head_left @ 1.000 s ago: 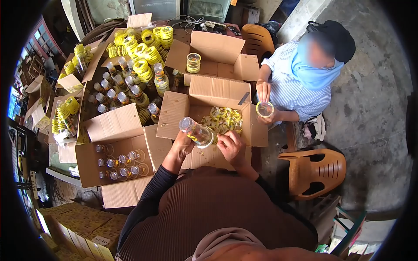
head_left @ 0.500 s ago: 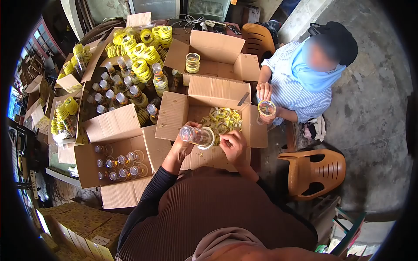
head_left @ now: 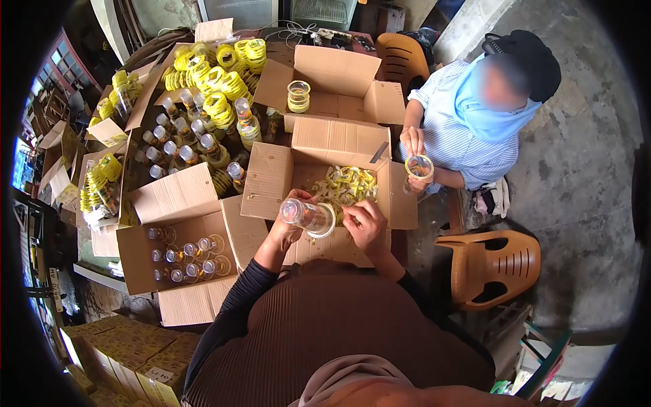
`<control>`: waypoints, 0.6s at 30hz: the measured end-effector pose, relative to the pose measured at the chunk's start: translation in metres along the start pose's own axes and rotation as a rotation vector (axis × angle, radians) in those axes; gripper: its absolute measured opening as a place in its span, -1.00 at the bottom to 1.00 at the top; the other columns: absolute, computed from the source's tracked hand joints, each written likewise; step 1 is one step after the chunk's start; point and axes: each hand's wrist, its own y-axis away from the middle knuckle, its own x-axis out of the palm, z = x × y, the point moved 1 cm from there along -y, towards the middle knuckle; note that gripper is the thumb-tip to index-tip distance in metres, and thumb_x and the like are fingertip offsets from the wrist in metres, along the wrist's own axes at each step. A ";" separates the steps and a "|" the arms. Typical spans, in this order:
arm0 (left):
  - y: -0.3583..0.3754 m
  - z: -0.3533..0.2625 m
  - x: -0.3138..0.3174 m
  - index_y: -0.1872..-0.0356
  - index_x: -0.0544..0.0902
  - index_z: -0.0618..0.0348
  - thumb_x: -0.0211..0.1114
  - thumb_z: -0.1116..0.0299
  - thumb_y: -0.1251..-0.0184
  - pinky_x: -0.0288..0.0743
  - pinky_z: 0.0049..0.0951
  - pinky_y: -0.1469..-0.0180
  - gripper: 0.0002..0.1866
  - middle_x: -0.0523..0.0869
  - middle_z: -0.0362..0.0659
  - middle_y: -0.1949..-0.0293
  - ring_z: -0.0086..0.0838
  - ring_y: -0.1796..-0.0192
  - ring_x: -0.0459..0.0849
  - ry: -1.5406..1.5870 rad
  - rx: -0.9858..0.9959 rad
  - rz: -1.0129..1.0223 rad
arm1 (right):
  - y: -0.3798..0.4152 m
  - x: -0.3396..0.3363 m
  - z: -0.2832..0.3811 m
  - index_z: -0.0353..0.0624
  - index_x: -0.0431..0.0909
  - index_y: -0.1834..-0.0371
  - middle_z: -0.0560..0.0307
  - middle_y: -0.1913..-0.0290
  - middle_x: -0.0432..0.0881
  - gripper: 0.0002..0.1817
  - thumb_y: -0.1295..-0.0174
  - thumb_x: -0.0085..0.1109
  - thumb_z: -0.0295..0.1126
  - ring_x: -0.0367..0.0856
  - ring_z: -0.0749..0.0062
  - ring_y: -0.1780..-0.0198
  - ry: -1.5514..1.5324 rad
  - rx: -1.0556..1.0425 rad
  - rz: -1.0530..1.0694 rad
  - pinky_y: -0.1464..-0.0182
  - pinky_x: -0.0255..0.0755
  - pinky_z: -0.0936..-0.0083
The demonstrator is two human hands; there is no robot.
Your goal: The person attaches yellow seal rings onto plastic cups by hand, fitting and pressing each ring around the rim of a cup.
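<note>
While the left hand [head_left: 288, 226] wraps its fingers around a clear container [head_left: 306, 216] tilted on its side, the right hand [head_left: 367, 224] holds its fingers narrow and bunched at the container's wide rim; whether they pinch anything is too small to tell. Part of the left palm is hidden behind the container, which is above the near edge of the carton of scraps [head_left: 344, 184], whose yellow and clear strips lie loosely heaped. Most of the table [head_left: 100, 273] is covered by cartons, and its near edge is largely hidden beneath them and the person's body. Near its left corner, an open carton [head_left: 220, 226] bears several small clear vessels [head_left: 207, 244], their contents blurred. Farther back, stacks of yellow rings [head_left: 217, 80] crowd beside upright clear containers [head_left: 183, 127], overlapping too closely to count. Toward the far edge, another carton [head_left: 337, 63] has one yellow-banded container [head_left: 298, 96] inside. At the right side, a co-worker [head_left: 468, 129] holds a clear cup [head_left: 419, 167] with a yellow rim. On the stacked boxes [head_left: 129, 346] at lower left, a pale label [head_left: 160, 374] carries marks that cannot be read surely; the printed pattern around it is illegible.
</note>
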 end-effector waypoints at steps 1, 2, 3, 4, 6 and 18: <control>0.001 -0.005 0.003 0.05 0.39 0.19 0.42 0.44 -0.24 0.62 -0.48 0.09 -0.62 0.60 -0.16 0.13 -0.47 0.13 0.67 0.017 -0.008 -0.027 | -0.002 -0.004 0.003 -0.11 0.64 0.31 0.22 0.40 0.51 -0.80 0.04 0.33 -0.57 0.56 0.31 0.35 -0.016 -0.001 -0.017 0.34 0.49 0.40; 0.003 -0.007 0.005 0.05 0.39 0.19 0.42 0.44 -0.24 0.62 -0.48 0.09 -0.62 0.60 -0.16 0.13 -0.47 0.13 0.67 0.017 -0.009 -0.029 | -0.002 -0.007 0.005 -0.11 0.64 0.31 0.22 0.40 0.51 -0.80 0.04 0.33 -0.57 0.56 0.30 0.35 -0.033 0.000 -0.035 0.34 0.49 0.40; 0.004 -0.010 0.007 0.06 0.39 0.18 0.43 0.42 -0.24 0.62 -0.48 0.10 -0.61 0.59 -0.17 0.16 -0.48 0.15 0.66 -0.007 0.022 -0.025 | -0.001 -0.008 0.007 -0.11 0.64 0.31 0.22 0.40 0.51 -0.80 0.04 0.33 -0.57 0.56 0.30 0.35 -0.034 0.001 -0.036 0.34 0.49 0.40; 0.003 -0.012 0.008 0.06 0.39 0.18 0.44 0.41 -0.23 0.62 -0.49 0.12 -0.61 0.57 -0.19 0.19 -0.49 0.16 0.66 -0.031 0.052 -0.020 | -0.001 -0.010 0.009 -0.11 0.63 0.32 0.21 0.40 0.51 -0.81 0.04 0.34 -0.57 0.56 0.30 0.35 -0.020 -0.031 -0.018 0.34 0.49 0.39; 0.000 -0.011 0.007 0.07 0.39 0.18 0.44 0.41 -0.23 0.62 -0.49 0.13 -0.61 0.56 -0.20 0.20 -0.50 0.18 0.65 -0.031 0.016 -0.052 | 0.000 -0.010 0.010 -0.12 0.63 0.33 0.20 0.40 0.51 -0.81 0.03 0.34 -0.58 0.56 0.29 0.35 -0.002 -0.062 -0.003 0.35 0.49 0.39; 0.003 -0.015 0.022 0.08 0.37 0.15 0.34 0.44 -0.32 0.60 -0.51 0.23 -0.70 0.52 -0.24 0.26 -0.56 0.28 0.59 -0.060 -0.027 -0.193 | 0.008 0.004 -0.001 -0.21 0.63 0.33 0.14 0.40 0.55 -0.82 0.02 0.35 -0.64 0.56 0.29 0.37 -0.210 0.189 -0.091 0.34 0.43 0.39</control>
